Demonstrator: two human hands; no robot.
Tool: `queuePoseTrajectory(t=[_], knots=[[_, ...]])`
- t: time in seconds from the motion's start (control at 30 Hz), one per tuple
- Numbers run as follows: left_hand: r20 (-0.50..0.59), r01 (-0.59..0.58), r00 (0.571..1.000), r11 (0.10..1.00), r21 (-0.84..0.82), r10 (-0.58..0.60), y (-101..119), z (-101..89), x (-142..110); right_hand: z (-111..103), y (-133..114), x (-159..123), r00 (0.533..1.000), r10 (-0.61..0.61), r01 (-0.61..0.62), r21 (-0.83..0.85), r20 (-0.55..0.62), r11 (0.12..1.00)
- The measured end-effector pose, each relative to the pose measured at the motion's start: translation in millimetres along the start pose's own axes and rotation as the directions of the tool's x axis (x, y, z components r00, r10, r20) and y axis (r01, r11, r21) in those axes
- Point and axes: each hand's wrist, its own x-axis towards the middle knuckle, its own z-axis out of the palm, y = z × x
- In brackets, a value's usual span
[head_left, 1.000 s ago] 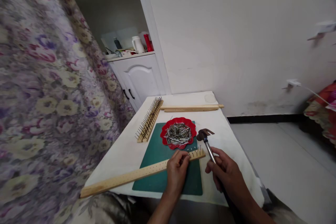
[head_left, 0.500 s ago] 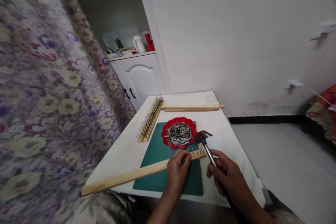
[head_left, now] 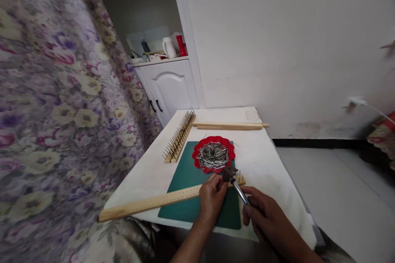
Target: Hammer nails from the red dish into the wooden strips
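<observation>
A long wooden strip [head_left: 151, 203] with rows of small holes lies slantwise across a green cutting mat [head_left: 182, 176]. Several nails [head_left: 240, 177] stand upright in its right end. My left hand [head_left: 212, 197] rests on the strip, thumb and fingers pinched on a nail that the fingers and the hammer head mostly hide. In my right hand [head_left: 262, 211] is a claw hammer [head_left: 239, 191], gripped by its handle, its head right over the left fingertips. Just beyond the hands, a red scalloped dish [head_left: 196, 159] holds a heap of loose nails [head_left: 212, 156].
Nail-studded wooden strips [head_left: 180, 137] lie at the table's left side. More plain strips [head_left: 230, 125] lie along the back of the white-covered table [head_left: 262, 164]. A floral curtain [head_left: 77, 111] hangs at left, with a white cabinet [head_left: 169, 86] and a wall behind.
The hammer head has come down and left, from beside the dish to over the left fingertips. My left hand keeps its pinch on the strip. The view has shifted slightly.
</observation>
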Motion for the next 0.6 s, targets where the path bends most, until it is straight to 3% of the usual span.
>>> queuePoseTrajectory(t=[0.6], knots=[[-0.029, 0.003, 1.0, 1.0, -0.017, -0.003, -4.8, 3.1, 0.0, 2.7, 1.6, -3.3, 1.0, -0.014, 0.013, -0.071, -0.006, 0.997]])
